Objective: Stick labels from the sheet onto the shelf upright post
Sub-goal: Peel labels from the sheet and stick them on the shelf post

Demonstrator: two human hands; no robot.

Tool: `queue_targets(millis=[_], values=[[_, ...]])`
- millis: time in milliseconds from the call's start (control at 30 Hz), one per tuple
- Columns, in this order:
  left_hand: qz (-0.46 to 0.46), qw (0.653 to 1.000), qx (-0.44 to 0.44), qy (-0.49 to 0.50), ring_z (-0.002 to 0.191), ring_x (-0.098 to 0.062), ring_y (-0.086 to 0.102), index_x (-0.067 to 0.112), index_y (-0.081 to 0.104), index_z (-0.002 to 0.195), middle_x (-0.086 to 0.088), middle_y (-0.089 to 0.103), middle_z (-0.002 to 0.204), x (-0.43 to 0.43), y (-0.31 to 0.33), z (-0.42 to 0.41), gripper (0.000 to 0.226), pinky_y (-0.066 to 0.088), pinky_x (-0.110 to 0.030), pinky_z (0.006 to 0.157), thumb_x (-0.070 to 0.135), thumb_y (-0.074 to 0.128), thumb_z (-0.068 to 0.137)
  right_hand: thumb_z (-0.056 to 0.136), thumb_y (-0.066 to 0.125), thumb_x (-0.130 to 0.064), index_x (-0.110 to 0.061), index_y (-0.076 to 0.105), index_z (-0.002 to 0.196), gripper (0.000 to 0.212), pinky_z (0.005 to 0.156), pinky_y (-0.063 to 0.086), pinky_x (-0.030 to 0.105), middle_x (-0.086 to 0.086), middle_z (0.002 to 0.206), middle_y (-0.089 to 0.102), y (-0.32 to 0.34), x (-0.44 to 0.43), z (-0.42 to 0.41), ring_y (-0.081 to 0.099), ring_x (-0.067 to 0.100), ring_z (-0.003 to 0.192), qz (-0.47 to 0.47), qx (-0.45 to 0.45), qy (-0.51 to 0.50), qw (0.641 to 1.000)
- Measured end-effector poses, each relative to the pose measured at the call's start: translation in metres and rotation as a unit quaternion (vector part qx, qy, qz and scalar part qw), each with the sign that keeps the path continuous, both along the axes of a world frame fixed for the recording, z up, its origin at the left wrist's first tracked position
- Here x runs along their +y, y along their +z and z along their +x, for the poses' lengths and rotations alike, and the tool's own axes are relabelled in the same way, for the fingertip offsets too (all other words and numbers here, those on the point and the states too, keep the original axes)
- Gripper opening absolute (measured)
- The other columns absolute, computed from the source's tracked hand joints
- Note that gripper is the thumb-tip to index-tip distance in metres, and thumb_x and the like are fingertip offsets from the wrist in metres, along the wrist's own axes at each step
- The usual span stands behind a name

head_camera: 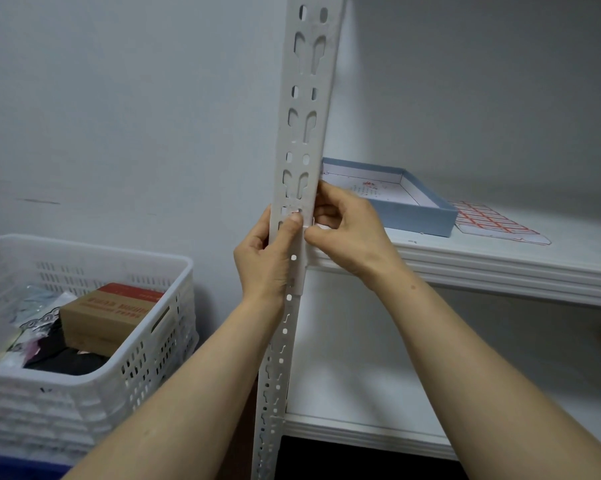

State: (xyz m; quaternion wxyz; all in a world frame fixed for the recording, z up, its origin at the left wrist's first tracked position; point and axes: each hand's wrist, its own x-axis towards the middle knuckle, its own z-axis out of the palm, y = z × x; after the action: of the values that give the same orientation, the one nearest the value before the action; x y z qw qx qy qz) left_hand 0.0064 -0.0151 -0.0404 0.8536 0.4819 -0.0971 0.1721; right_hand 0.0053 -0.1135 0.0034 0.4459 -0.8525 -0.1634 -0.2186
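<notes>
Left grip (264,261) and right grip (351,233) clasping post (306,133), left thumb on label (292,213), cardboard box (105,313) in basket (84,393), paper (371,190) in tray (416,216)

White slotted upright post (301,140), vertical. Red-edged label (290,212) on its front. Red-gridded label sheet (493,221) flat on shelf (500,268).

wall (119,116): pale grey-white, plain, running behind and left of the grip | shelf board (500,268): white, ribbed front edge, stretching right from the grip | lower shelf board (361,427): lying well below the grip | basket (84,247): white, slotted, sitting lower left of the grip, holding a cardboard box (101,317) | floor (326,455): showing dark under the lowest board, possibly in shadow | light: falling soft and even
</notes>
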Motion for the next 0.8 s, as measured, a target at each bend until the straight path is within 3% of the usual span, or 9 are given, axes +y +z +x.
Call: queue_targets(millis=[433, 567, 800], values=[[-0.022, 0.999, 0.026, -0.036, 0.081, -0.009, 0.07, 0.016, 0.07, 0.107, -0.001, 0.075, 0.092, 0.0037, 0.0058, -0.0017, 0.023, 0.058, -0.025, 0.077, 0.007, 0.059, 0.089, 0.061, 0.055, -0.027, -0.021, 0.063, 0.11, 0.05, 0.089, 0.053, 0.029, 0.005, 0.105, 0.065, -0.001, 0.001, 0.0011, 0.065, 0.011, 0.09, 0.004, -0.001, 0.0, 1.0], [0.017, 1.0, 0.013, -0.02, 0.084, -0.012, 0.068, 0.013, 0.07, 0.11, -0.007, 0.074, 0.098, 0.002, 0.0035, -0.0009, 0.032, 0.056, -0.025, 0.078, -0.001, 0.059, 0.083, 0.063, 0.058, -0.023, -0.022, 0.062, 0.112, 0.049, 0.09, 0.052, 0.031, 0.006, 0.106, 0.064, -0.0013, -0.0006, 0.0028, 0.064, 0.011, 0.092, -0.004, 0.0, 0.002, 1.0], [0.005, 1.0, 0.027, -0.007, 0.081, -0.013, 0.069, 0.013, 0.071, 0.107, -0.007, 0.074, 0.095, -0.0005, 0.0043, -0.0019, 0.025, 0.056, -0.024, 0.073, 0.006, 0.064, 0.085, 0.063, 0.056, -0.026, -0.023, 0.062, 0.113, 0.05, 0.09, 0.053, 0.032, 0.007, 0.106, 0.064, -0.0033, -0.0001, 0.0047, 0.065, 0.013, 0.091, -0.002, -0.002, 0.0, 1.0]])
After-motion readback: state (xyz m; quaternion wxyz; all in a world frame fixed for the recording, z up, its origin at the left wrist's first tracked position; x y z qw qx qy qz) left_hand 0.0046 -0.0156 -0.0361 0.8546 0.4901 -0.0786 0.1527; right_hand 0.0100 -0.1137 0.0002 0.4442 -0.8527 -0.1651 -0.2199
